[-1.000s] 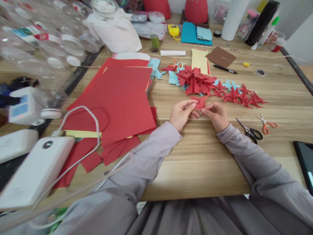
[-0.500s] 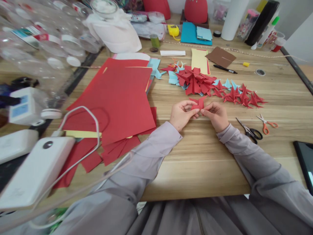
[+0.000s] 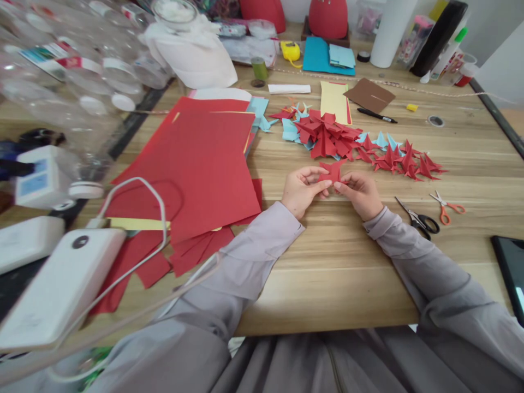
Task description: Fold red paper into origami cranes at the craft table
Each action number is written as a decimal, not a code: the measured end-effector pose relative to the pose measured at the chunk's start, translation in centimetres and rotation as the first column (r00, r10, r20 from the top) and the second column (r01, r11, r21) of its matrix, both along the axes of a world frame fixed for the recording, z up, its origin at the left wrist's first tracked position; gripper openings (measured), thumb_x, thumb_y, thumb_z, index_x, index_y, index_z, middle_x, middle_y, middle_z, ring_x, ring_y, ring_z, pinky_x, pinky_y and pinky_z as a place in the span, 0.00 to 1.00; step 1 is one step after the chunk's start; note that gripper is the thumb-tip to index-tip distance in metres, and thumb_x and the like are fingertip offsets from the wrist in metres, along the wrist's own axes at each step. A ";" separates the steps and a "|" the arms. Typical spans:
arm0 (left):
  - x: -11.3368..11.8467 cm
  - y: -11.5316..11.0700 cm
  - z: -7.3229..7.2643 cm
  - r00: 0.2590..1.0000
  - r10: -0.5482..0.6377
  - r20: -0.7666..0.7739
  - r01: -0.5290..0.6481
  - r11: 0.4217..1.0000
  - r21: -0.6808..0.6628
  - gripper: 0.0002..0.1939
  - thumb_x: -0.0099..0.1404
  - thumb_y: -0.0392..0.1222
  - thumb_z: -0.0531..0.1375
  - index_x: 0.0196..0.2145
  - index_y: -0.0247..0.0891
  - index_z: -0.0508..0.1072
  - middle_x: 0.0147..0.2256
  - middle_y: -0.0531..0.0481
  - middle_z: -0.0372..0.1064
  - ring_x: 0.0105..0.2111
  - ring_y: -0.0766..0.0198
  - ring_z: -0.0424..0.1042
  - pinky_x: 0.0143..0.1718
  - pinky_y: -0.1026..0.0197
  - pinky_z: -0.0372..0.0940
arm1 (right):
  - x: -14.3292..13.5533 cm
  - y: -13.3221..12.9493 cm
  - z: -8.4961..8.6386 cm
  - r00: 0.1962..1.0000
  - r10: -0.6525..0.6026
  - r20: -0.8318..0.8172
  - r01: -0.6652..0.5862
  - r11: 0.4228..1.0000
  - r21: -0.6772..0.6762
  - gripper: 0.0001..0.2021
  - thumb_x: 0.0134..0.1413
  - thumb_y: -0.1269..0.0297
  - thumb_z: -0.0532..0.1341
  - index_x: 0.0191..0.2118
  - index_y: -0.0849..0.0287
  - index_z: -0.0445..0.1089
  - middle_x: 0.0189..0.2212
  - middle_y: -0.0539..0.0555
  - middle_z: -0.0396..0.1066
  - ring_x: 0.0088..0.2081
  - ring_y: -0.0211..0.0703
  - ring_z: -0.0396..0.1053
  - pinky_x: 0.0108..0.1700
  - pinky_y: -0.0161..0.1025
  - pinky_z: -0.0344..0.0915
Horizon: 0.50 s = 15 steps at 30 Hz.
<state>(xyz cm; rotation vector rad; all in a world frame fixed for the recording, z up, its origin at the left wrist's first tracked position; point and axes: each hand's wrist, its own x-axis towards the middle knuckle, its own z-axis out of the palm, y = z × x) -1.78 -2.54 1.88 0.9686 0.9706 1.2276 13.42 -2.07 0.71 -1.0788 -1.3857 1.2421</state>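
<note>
Between my two hands is a small piece of folded red paper (image 3: 329,171), held just above the wooden table (image 3: 335,273). My left hand (image 3: 302,190) pinches its left side between thumb and fingers. On the right side, my right hand (image 3: 361,192) grips its lower corner with thumb and forefinger. Beyond the hands lies a heap of folded red paper pieces (image 3: 327,135), with some light blue ones among them. More red folded paper stars (image 3: 405,161) trail off to the right of the heap.
Large red sheets (image 3: 208,174) cover the left side, near a white power bank (image 3: 61,284) and its cable. Black scissors (image 3: 418,219) and orange scissors (image 3: 445,207) lie right of my hands. A phone (image 3: 511,273) sits at the right edge; plastic bottles (image 3: 82,71) crowd the far left.
The folded red paper has turned slightly, its flat face now showing more. My left hand has shifted a little to the left; my right hand is almost still.
</note>
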 end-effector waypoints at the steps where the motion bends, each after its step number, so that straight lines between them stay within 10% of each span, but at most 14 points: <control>1: 0.0 0.0 0.0 1.000 -0.003 0.001 0.003 1.000 0.002 0.21 0.42 0.42 0.70 0.33 0.33 0.70 0.19 0.56 0.69 0.16 0.71 0.66 0.19 0.67 0.63 | 0.0 0.0 0.0 1.000 0.006 0.001 -0.006 1.000 0.004 0.20 0.36 0.46 0.68 0.24 0.58 0.66 0.20 0.48 0.69 0.23 0.35 0.66 0.28 0.36 0.65; 15: -0.1 0.2 -0.2 0.998 -0.070 0.002 0.070 0.998 0.008 0.20 0.45 0.42 0.69 0.35 0.32 0.71 0.20 0.52 0.70 0.19 0.66 0.71 0.19 0.66 0.64 | 0.2 -0.2 0.7 0.998 0.033 -0.045 -0.035 0.998 -0.050 0.18 0.36 0.49 0.69 0.23 0.59 0.69 0.20 0.49 0.72 0.23 0.36 0.67 0.30 0.37 0.66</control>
